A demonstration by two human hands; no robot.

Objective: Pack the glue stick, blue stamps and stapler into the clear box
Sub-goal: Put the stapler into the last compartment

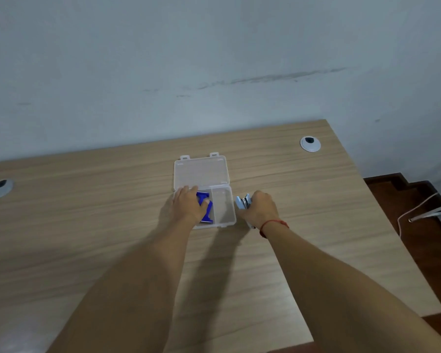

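The clear box (224, 207) lies open on the wooden desk, its lid (200, 171) folded flat toward the wall. Blue stamps (205, 206) sit in the box's left compartment. My left hand (187, 205) rests over that compartment, its fingers on the blue stamps. The right compartment looks bare. Just right of the box, my right hand (259, 207) grips a light blue and silver stapler (243, 202), held at the desk surface beside the box wall. No glue stick is visible.
The desk (112, 225) has two grey cable grommets, one at far left (1, 188) and one at back right (310, 143). The desk's right edge drops to a dark red floor with a white cable (418, 207). A pale wall stands behind.
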